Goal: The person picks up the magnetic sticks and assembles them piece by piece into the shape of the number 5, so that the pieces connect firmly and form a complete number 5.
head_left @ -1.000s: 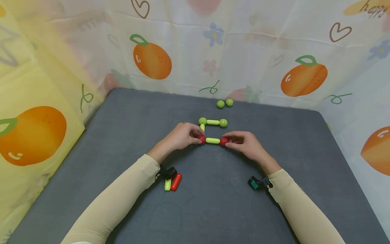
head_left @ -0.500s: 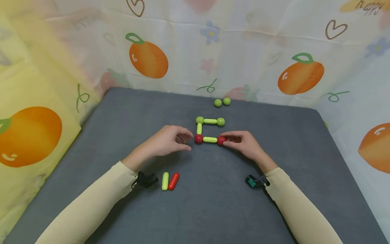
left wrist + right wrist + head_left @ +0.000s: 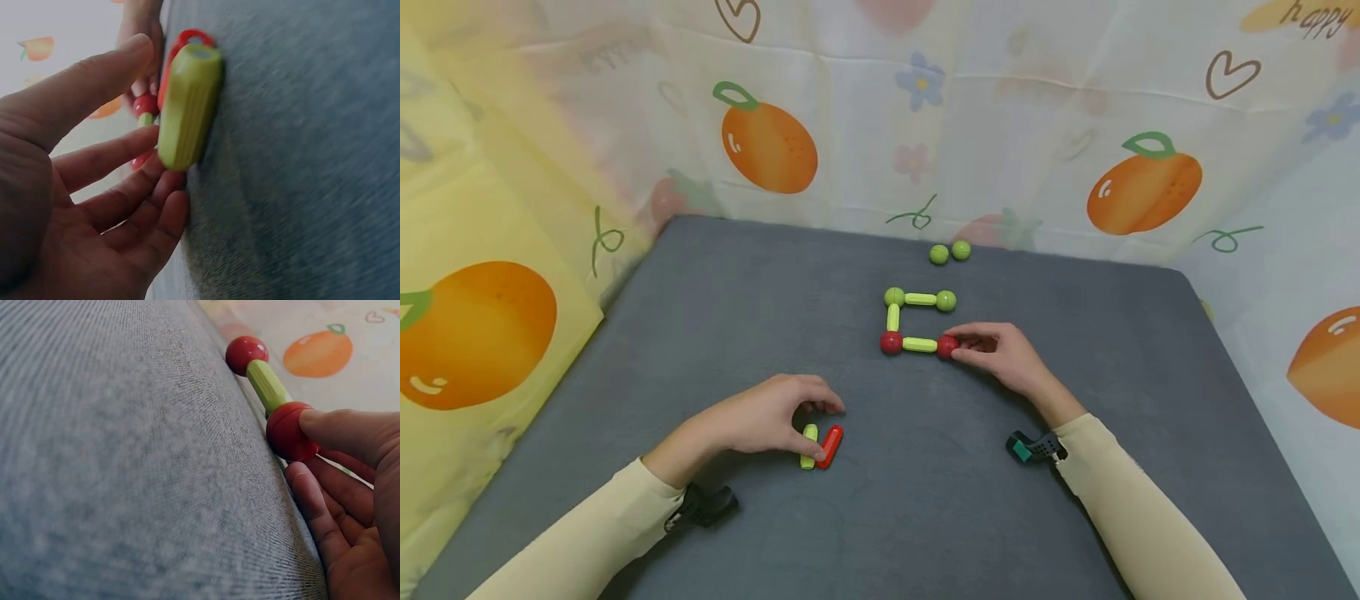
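Observation:
On the grey tabletop, a ball-and-rod figure has green balls at the back, red balls at the front and yellow-green rods between them. My right hand point(image 3: 1000, 354) pinches the front-right red ball point(image 3: 290, 431) between thumb and fingers. The front-left red ball point(image 3: 891, 342) joins two rods. My left hand point(image 3: 782, 417) hovers over two loose rods, its thumb and fingers spread apart. Beneath it lie a yellow-green rod point(image 3: 190, 106) and a red rod point(image 3: 831, 446), side by side. The thumb partly covers both in the head view.
Two loose green balls point(image 3: 939, 255) sit near the table's back edge. A fruit-printed cloth point(image 3: 1000, 108) hangs behind the table point(image 3: 925, 517) and along its left side. Each wrist wears a black strap point(image 3: 1036, 447).
My left hand has let go of the front-left red ball and moved toward the person and left, down to the loose rods. The right hand has stayed at its red ball.

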Demonstrator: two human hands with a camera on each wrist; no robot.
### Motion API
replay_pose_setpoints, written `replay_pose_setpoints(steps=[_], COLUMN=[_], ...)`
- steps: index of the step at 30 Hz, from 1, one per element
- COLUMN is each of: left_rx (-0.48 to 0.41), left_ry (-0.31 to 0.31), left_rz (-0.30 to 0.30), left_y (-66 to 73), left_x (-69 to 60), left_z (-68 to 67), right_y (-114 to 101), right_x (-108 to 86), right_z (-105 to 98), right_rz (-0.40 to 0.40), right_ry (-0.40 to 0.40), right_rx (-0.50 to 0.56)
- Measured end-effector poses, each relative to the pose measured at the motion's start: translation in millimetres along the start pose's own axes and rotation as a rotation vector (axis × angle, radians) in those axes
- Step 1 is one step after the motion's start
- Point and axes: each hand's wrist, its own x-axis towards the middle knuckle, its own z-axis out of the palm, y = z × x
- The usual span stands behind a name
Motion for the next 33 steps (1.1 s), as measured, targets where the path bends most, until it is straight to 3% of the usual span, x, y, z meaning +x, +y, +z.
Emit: replay_pose_setpoints(steps=[9, 19, 25, 33], left_rx=[0.089, 0.134, 0.132, 0.092], left_ry=[-0.029, 0.009, 0.077, 0.182], left_rz=[0.042, 0.066, 0.101, 0.152], left_y=[8.9, 11.3, 22.1, 39.8], left_x=[-1.4, 9.6, 21.6, 49.7], left_z=[4.3, 10.8, 14.6, 25.4], right_y=[0, -2, -1, -2], right_x=[-0.1, -0.1, -0.7, -0.4], right_z=[-2, 0, -1, 0], right_rz=[-0.001, -0.001, 0.015, 0.019], right_ry=[0.001, 0.004, -0.001, -0.001], right_rx=[0.014, 0.027, 0.02, 0.005])
